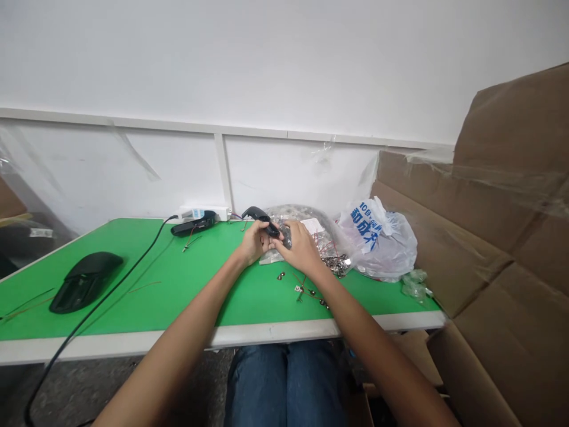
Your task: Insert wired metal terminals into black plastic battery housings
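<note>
Both my hands meet over the far middle of the green table (133, 279). My left hand (254, 242) is closed round a small black curved tool or part (260, 217) whose top sticks up above my fingers. My right hand (300, 244) is closed too, its fingertips pressed against the same black piece from the right. Just behind them lies a clear plastic bag of small metal parts (306, 214). Several small metal pieces with red wires (306, 290) lie on the table under my right wrist.
A black mouse-shaped shell (84, 280) lies at the left, with a black cable (111, 290) running past it off the front edge. A white power strip (207, 212) and black device (194, 225) sit at the back. A white printed bag (377, 237) and cardboard boxes (502, 249) stand right.
</note>
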### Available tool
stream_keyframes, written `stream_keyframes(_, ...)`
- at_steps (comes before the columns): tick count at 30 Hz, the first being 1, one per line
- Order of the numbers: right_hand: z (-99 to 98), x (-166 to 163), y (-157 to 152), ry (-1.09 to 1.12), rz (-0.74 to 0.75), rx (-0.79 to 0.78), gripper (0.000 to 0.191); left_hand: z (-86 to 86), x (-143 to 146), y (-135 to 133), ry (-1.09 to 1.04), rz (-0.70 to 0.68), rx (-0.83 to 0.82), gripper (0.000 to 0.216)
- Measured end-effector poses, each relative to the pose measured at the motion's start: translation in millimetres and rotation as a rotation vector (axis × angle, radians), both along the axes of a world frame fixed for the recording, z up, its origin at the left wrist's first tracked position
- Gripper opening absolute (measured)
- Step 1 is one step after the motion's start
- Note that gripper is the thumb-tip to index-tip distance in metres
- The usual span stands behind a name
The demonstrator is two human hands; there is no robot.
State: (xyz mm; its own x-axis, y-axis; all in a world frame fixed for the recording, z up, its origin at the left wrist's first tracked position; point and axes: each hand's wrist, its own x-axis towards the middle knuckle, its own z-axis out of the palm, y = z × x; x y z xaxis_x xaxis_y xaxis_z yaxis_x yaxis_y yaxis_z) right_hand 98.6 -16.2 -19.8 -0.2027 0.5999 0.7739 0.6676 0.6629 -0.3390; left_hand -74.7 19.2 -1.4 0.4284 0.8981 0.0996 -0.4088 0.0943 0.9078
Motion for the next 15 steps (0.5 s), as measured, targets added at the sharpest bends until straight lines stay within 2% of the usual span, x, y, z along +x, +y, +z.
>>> stream_keyframes(5,1.0,-0.3,-0.9,-0.044,0.115,0.041,0.038,-0.6,3.4,0.9,0.015,-0.01,0.009,0.035)
stream_keyframes(15,3.7,5.1,-3.4,-0.05,0.144,0.049,0.03,-2.2,3.7,4.3,0.057,0.0,-0.005,0.063)
